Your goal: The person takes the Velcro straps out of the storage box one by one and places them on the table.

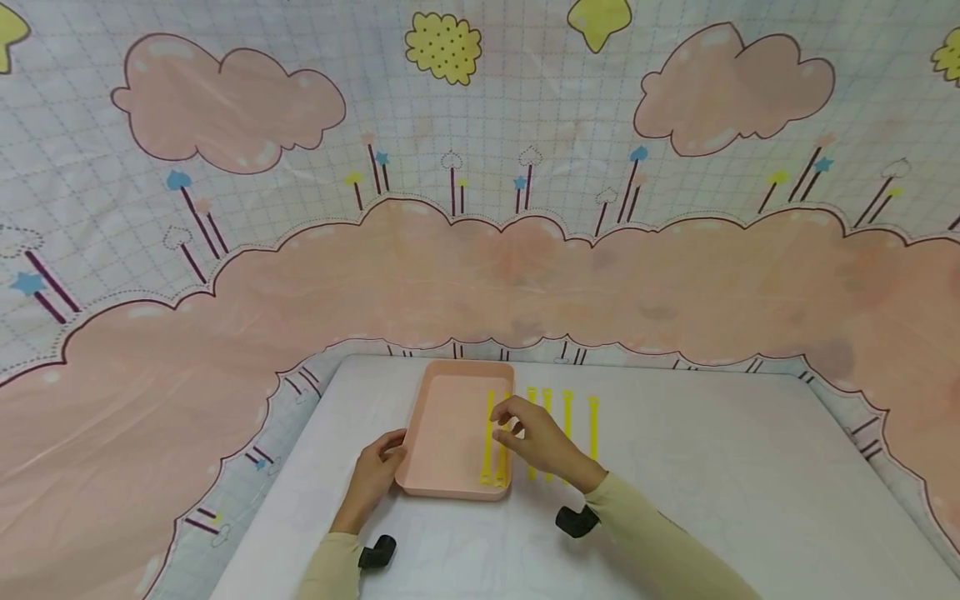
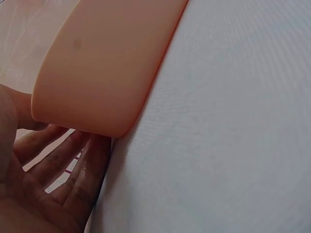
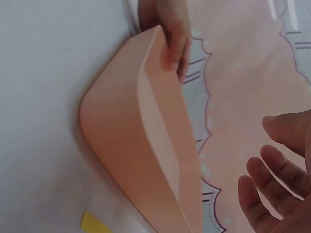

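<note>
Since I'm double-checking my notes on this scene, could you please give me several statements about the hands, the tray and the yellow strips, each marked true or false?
1. The left hand touches the tray. True.
2. Two yellow strips lie in the tray. True.
3. The right hand grips a strip. False: its fingers hold nothing.
4. The strips outside the tray lie to its left. False: they lie to its right, on the white table.
5. The tray is blue. False: it is pink.
</note>
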Demonstrator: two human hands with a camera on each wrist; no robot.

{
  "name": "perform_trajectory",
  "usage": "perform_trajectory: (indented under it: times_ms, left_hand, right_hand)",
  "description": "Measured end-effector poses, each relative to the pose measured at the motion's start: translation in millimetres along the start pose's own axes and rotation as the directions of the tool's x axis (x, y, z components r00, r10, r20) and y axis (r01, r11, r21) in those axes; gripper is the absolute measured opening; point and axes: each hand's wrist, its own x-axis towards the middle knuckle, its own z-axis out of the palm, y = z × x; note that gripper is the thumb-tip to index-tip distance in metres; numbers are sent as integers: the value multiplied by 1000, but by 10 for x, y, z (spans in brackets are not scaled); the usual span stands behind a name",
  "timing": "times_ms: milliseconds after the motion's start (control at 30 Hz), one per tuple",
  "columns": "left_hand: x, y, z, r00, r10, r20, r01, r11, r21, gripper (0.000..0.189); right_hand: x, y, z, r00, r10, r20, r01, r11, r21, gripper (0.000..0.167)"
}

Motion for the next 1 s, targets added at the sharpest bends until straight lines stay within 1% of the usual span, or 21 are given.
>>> perform_trajectory:
  times_ms: [67,167,367,500,667,867,1000]
  left_hand:
    - [1,0,-3,1000,-4,0,4,1000,1,37]
    - [4,4,-3,1000,-7,-1,7,1000,2,36]
    - [11,5,2,1000,-17,-1,17,1000,-1,36]
    - [8,7,3,1000,-17,-4,17,1000,0,36]
    - [10,8,8,1000,-12,-13,12,1000,5,36]
    - [3,22,10,1000,-17,-18,17,1000,10,36]
    - [-3,24,8,1000,-19,-12,19,1000,6,36]
  right_hand:
    - [11,4,15,999,-21,27,23,997,-69,20]
    - [32,14,33,996,-62,63,72,983,-171,20]
    - [89,33,48,987,-90,134,129,938,-322,20]
    - [141,73,73,974,-122,191,192,892,-409,21]
    - [215,128,117,956,-158,248,268,815,-513,22]
    - [294,196,184,938,-173,301,324,748,-580,23]
    - [342,219,214,923,-200,328,371,685,-626,24]
